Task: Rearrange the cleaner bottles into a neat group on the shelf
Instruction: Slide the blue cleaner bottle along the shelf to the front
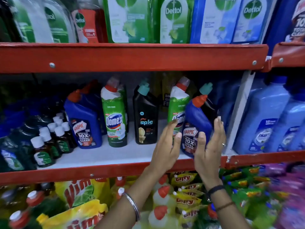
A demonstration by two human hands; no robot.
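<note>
On the middle shelf (102,156) stand several cleaner bottles. From the left: a blue Harpic bottle (84,123), a green Domex bottle (113,116), a black Spic bottle (146,119). Further right a second green Domex bottle (178,103) stands behind a second blue Harpic bottle (196,123), which leans left at the shelf's right end. My right hand (209,149) grips that Harpic bottle from the right, thumb across its label. My left hand (166,146) is flat with fingers apart beside the bottle's left side, its fingertips over the Domex label. A second black bottle (210,103) shows behind.
Small dark Dettol bottles (49,142) crowd the shelf's left end. A white upright post (239,109) bounds the shelf on the right, with large blue bottles (267,119) beyond. Dettol bottles and pouches fill the shelf above, Vim and other packs the one below. Bare shelf lies between the Spic bottle and my hands.
</note>
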